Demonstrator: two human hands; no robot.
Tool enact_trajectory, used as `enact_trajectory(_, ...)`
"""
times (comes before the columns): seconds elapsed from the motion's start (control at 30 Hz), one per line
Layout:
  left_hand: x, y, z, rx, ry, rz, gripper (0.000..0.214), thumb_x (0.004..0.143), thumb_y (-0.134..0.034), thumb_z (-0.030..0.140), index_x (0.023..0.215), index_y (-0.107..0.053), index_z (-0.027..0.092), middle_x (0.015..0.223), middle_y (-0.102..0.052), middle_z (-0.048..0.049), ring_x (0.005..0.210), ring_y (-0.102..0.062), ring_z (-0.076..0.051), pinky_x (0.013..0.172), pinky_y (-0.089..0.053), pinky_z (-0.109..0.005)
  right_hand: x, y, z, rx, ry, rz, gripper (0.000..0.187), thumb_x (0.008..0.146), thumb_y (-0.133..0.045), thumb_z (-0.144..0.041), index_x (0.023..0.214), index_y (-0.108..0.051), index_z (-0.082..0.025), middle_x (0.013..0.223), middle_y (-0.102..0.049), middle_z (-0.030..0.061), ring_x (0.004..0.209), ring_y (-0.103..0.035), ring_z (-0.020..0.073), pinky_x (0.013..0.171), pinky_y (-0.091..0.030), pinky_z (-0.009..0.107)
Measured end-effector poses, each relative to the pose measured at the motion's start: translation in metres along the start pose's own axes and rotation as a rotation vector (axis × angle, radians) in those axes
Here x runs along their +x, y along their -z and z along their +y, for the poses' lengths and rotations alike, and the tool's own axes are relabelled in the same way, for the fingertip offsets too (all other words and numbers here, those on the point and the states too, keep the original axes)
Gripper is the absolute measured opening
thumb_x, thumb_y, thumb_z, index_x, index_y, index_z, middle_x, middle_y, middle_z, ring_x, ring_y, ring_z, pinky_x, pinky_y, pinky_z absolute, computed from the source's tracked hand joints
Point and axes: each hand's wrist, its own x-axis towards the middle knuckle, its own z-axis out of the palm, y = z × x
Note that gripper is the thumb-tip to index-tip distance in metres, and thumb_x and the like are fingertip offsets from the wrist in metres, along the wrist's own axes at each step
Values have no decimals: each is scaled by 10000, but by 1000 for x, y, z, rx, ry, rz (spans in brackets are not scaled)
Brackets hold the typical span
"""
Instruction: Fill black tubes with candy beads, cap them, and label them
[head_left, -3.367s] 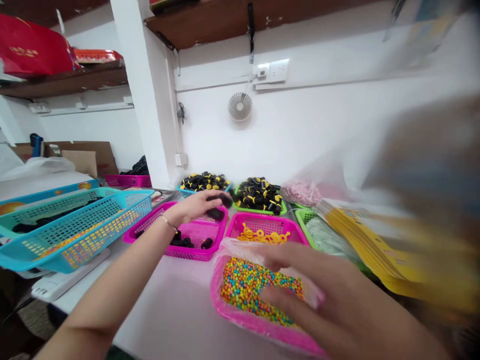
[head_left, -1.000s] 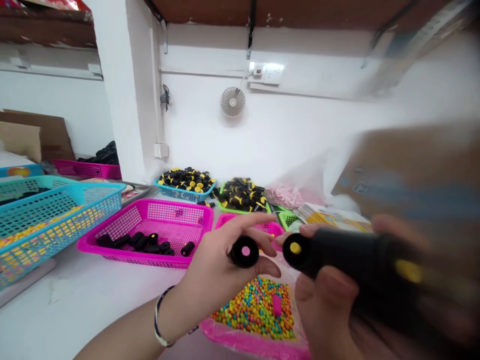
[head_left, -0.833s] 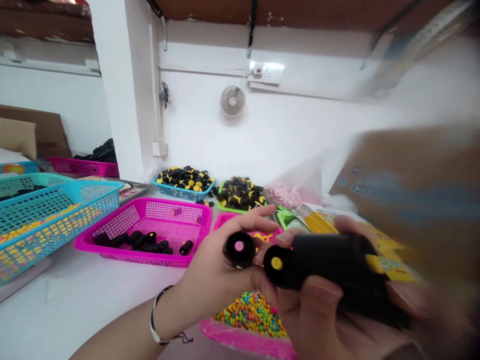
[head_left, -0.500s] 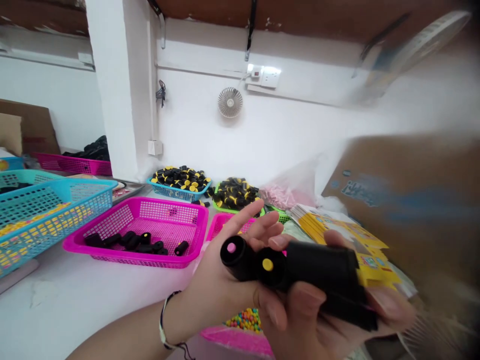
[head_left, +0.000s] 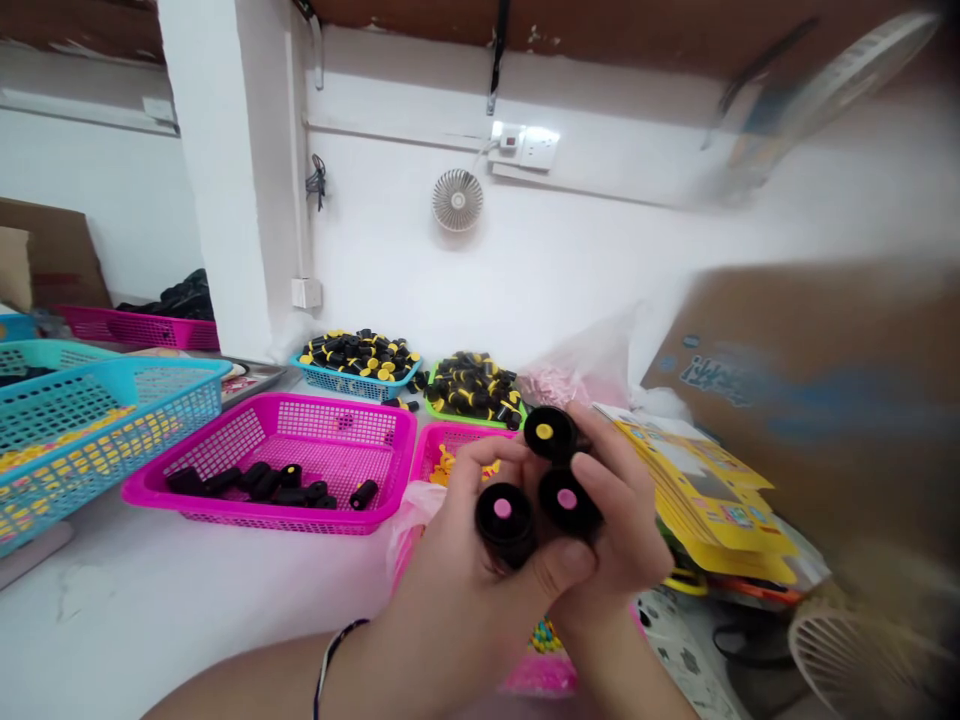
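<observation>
My left hand [head_left: 457,600] grips a short black cylinder [head_left: 504,522] with a pink dot on its end. My right hand [head_left: 611,530] holds two more black cylinders against it, one with a yellow-dotted end [head_left: 550,432] and one with a pink-dotted end [head_left: 568,500]. The hands touch each other and hide the cylinders' lower parts. Below them, a pink tray of multicoloured beads [head_left: 544,672] is mostly hidden. A magenta mesh basket [head_left: 300,415] holding several black cylinders [head_left: 255,482] stands to the left of my hands.
Behind my hands are a magenta basket of yellow pieces [head_left: 450,440], a blue basket [head_left: 352,385] and a green basket [head_left: 472,420], both heaped with black-and-yellow parts. A blue basket [head_left: 112,405] stands left. Yellow printed cards [head_left: 705,510], a blurred cardboard box [head_left: 795,390] and a fan [head_left: 862,660] lie right.
My hands have risen and come together. The cylinders have turned from lying sideways to ends-up, now showing three dotted ends, and my hands cover more of the beads.
</observation>
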Motion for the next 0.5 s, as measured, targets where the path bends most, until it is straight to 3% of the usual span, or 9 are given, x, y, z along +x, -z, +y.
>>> enact_trajectory(0.13, 6, 6, 1, 126, -5, -35, 335, 804, -761, 195, 1080, -599, 292, 1018, -675, 32, 934, -642, -131, 800, -532, -216, -2, -2, -1, 42, -13, -12, 603, 889, -532, -80, 1392, -478, -407, 1465, -488, 8, 1331, -499, 242, 1046, -504, 479)
enact_trajectory(0.23, 10, 10, 1, 213, -93, 1, 356, 801, -778, 222, 1102, -621, 329, 1034, -699, 59, 939, -650, -118, 810, -516, -195, -1, -7, -1, 99, -32, 12, 588, 900, -519, -93, 1396, -473, -406, 1468, -484, 3, 1342, -488, 226, 1070, -488, 473)
enact_trajectory(0.4, 10, 15, -5, 414, -291, 25, 415, 734, -837, 307, 1107, -662, 353, 954, -745, 66, 784, -680, -126, 693, -531, -193, -5, -9, 3, 66, 71, 57, 495, 944, -496, -194, 1415, -453, -341, 1440, -512, 67, 1298, -532, 284, 998, -529, 546)
enact_trajectory(0.5, 8, 18, -6, 450, -348, 42, 407, 712, -853, 288, 1074, -676, 346, 945, -758, 62, 785, -707, -142, 714, -553, -209, -9, -7, 5, 66, 63, -5, 506, 939, -511, -202, 1419, -424, -333, 1426, -503, 102, 1260, -559, 311, 940, -559, 563)
